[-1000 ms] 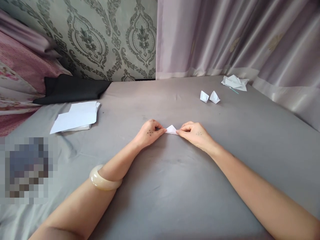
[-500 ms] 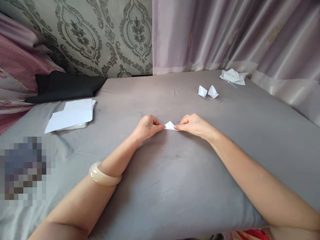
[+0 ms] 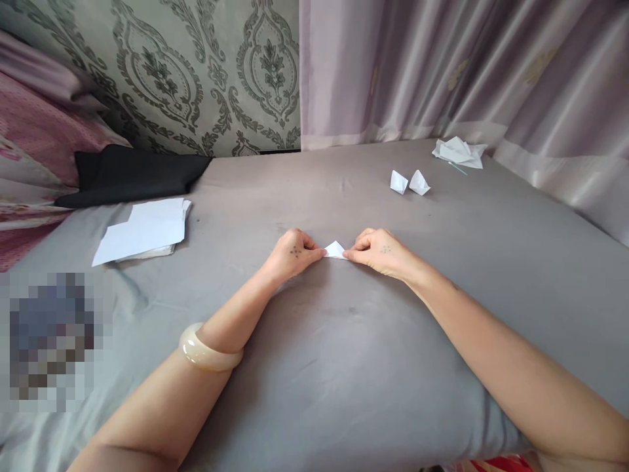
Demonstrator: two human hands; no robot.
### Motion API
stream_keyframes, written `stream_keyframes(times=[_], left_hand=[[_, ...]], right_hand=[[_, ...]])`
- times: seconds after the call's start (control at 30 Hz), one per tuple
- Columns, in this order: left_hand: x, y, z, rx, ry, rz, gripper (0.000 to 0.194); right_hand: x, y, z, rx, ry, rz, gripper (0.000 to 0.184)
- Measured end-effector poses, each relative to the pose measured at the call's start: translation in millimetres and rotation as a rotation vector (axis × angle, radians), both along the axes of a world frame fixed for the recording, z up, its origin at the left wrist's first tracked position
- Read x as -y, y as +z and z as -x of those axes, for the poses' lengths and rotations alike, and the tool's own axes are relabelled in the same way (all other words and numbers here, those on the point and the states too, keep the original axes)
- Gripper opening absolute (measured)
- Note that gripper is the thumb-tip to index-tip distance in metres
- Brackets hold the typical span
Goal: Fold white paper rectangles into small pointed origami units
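A small piece of folded white paper shows as a triangle with its point facing away from me, low over the grey cloth. My left hand pinches its left corner between thumb and fingers. At the opposite corner, my right hand grips the paper the same way. The fingertips behind the paper are partly hidden. Beyond my right hand stand two small folded paper shapes, side by side.
Grey cloth covers the surface. White sheets lie stacked at left, before a black cloth. More folded paper lies at far right with a thin bluish stick. A pixelated patch hides something at left.
Both hands keep their pinch on the folded paper, which stays almost in place. The whole view has shifted slightly; the other things lie as before.
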State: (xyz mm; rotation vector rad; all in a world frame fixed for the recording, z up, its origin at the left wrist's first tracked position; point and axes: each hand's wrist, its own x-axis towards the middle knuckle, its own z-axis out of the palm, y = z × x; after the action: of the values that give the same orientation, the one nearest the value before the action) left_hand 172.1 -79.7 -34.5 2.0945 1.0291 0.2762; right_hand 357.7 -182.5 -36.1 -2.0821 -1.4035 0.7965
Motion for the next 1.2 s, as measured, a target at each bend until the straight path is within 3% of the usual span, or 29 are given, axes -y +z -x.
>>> stream_keyframes(times=[0.2, 0.5, 0.6, 0.8, 1.03, 1.2], left_hand=[[-0.8, 0.7, -0.4, -0.015, -0.036, -0.059, 0.030], [-2.6, -5.5, -0.4, 0.006, -0.043, -0.139, 0.024], [-3.6, -6.5, 0.6, 0.007, -0.061, -0.150, 0.026], [-1.1, -2.8, 1.2, -0.015, -0.010, -0.120, 0.028], [-1.9, -1.8, 4.0, 0.033, 0.042, -0.099, 0.020], [-4.8, -0.2, 7.5, 0.084, 0.058, -0.030, 0.019]], right_hand=[[1.3, -7.1, -2.1, 0.077, 0.031, -0.064, 0.031], [14.1, -3.3, 5.8, 0.157, 0.079, -0.216, 0.016], [19.0, -2.6, 10.6, 0.195, 0.170, -0.259, 0.022], [23.2, 0.2, 15.1, 0.457, 0.324, -0.200, 0.037], [17.1, 6.1, 23.4, 0.400, 0.216, -0.225, 0.029], [6.2, 0.1, 27.8, 0.328, 0.080, -0.233, 0.045]])
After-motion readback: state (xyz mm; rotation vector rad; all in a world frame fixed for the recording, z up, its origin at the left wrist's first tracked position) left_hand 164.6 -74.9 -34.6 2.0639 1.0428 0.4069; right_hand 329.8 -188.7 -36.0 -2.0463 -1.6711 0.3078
